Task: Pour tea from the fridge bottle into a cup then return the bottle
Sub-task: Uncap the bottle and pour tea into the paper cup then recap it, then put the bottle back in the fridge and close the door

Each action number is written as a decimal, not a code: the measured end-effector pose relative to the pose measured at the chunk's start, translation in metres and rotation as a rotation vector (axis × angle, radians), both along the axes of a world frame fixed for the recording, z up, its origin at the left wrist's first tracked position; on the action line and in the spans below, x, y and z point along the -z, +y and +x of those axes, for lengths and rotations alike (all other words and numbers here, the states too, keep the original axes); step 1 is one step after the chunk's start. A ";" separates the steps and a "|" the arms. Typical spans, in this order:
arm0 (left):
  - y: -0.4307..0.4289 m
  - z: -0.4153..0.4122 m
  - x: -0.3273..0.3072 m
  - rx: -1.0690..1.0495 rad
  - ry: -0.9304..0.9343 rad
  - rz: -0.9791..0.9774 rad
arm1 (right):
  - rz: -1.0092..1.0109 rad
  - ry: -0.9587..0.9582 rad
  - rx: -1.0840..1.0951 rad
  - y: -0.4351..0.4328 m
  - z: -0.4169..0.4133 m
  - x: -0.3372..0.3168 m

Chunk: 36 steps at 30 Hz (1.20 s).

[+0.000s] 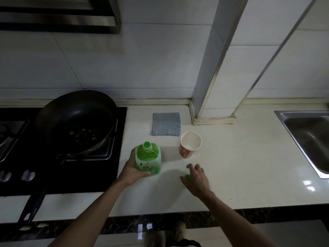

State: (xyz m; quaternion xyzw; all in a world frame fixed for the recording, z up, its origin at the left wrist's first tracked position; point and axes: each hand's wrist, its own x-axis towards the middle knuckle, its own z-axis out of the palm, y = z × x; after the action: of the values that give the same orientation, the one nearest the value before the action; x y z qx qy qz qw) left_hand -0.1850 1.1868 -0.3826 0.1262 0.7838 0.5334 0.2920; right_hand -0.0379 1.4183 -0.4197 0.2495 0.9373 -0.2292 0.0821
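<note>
A green tea bottle (148, 158) stands upright on the white counter (240, 166), its neck open with no cap on it. My left hand (132, 169) wraps around its left side and base. A red paper cup (189, 144) with a white inside stands to the right of the bottle; I see no liquid in it. The green cap (187, 177) is on the counter under the fingers of my right hand (197, 179), which rests over it, below the cup. Whether the fingers grip the cap is unclear.
A dark frying pan (76, 120) with food bits sits on the black stove (17, 157) at left, its handle reaching toward the front edge. A grey cloth (166, 123) lies behind the cup. A steel sink (309, 138) is at right. A tiled column (213, 68) rises behind.
</note>
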 end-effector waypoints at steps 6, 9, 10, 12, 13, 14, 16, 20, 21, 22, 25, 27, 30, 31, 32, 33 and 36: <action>0.002 -0.001 -0.011 0.023 0.081 0.038 | -0.020 -0.098 0.043 0.003 0.002 0.012; 0.004 -0.001 -0.019 0.017 0.127 0.030 | -0.040 -0.075 0.038 0.002 0.004 0.016; 0.004 -0.001 -0.021 0.013 0.138 0.027 | -0.044 -0.052 0.024 0.002 0.004 0.015; 0.004 0.000 -0.024 0.011 0.160 0.022 | -0.081 0.031 -0.039 0.001 0.003 0.008; 0.004 0.000 -0.027 0.009 0.174 0.018 | -0.112 0.094 -0.085 -0.001 0.000 -0.001; 0.005 0.001 -0.030 0.008 0.194 0.017 | -0.149 0.169 -0.132 -0.005 -0.005 -0.013; 0.006 0.001 -0.034 0.011 0.252 0.010 | -0.230 0.336 -0.204 -0.015 -0.019 -0.048; 0.006 0.000 -0.037 0.038 0.288 0.027 | -0.420 0.599 -0.222 -0.042 -0.052 -0.120; 0.007 0.000 -0.038 0.042 0.273 0.036 | -0.484 0.633 -0.198 -0.047 -0.060 -0.133; 0.007 0.000 -0.039 0.044 0.264 0.045 | -0.539 0.661 -0.178 -0.052 -0.066 -0.143; 0.007 0.001 -0.041 0.047 0.246 0.056 | -0.557 0.695 -0.202 -0.063 -0.083 -0.155; 0.006 0.001 -0.041 0.054 0.243 0.049 | -0.500 0.676 -0.261 -0.066 -0.089 -0.155; 0.006 0.000 -0.042 0.053 0.227 0.034 | -0.434 0.621 -0.306 -0.068 -0.094 -0.152; 0.005 0.000 -0.041 0.051 0.223 0.030 | -0.422 0.605 -0.311 -0.068 -0.095 -0.150; 0.005 0.000 -0.040 0.050 0.221 0.026 | -0.417 0.594 -0.313 -0.067 -0.095 -0.149; 0.004 0.000 -0.040 0.051 0.219 0.022 | -0.417 0.585 -0.312 -0.066 -0.096 -0.148; 0.004 0.000 -0.040 0.046 0.228 0.009 | -0.398 0.553 -0.334 -0.064 -0.096 -0.146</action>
State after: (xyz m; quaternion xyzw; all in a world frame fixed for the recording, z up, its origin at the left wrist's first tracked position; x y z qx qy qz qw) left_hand -0.1849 1.1908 -0.3421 0.2053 0.8063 0.5125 0.2126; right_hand -0.1337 1.3539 -0.2733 0.0013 0.8889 -0.4489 -0.0911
